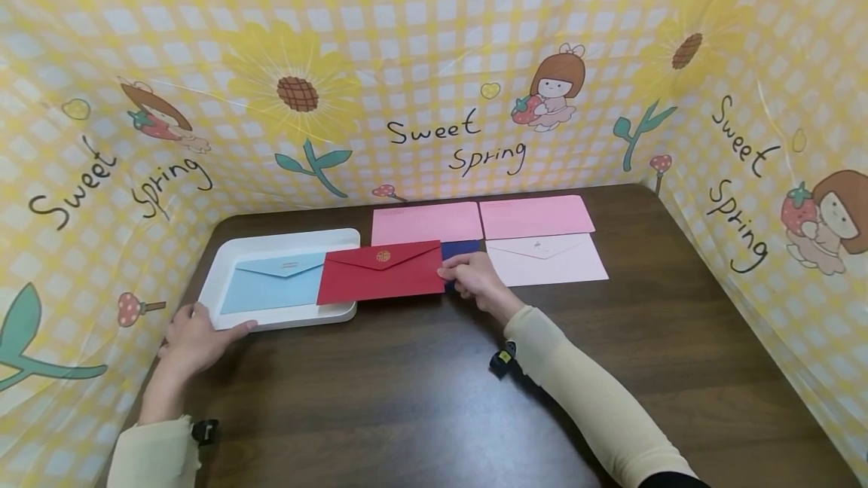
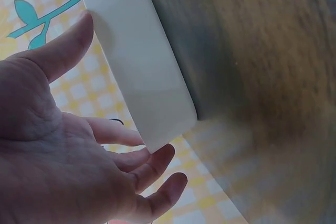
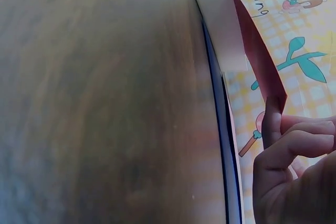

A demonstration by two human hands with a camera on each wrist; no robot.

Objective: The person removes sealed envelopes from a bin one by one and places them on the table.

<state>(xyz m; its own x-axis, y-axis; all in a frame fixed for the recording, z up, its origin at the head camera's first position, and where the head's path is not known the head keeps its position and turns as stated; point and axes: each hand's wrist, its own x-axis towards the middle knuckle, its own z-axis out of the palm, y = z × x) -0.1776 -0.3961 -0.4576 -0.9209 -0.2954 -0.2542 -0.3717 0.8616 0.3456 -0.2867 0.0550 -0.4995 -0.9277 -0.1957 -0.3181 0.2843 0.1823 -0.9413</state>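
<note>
My right hand (image 1: 478, 279) pinches the right edge of a red envelope (image 1: 380, 285) with a gold emblem. In the right wrist view the red envelope (image 3: 260, 51) is held up off the table by that edge. Its left end overlaps a white tray (image 1: 288, 322) and a light blue envelope (image 1: 261, 296) lying in it. My left hand (image 1: 197, 337) holds the tray's near left corner, the thumb along the front wall. The left wrist view has the thumb and fingertips at the tray (image 2: 136, 66) edge. Partly hidden behind the red envelope and right hand lies a dark blue envelope (image 1: 461, 248).
Two pink envelopes (image 1: 536, 217) lie side by side at the back of the dark wooden table (image 1: 407, 398). In front of the right one is a pale pink envelope (image 1: 549, 266). A yellow checked cloth (image 1: 434, 59) stands as walls around the back and sides.
</note>
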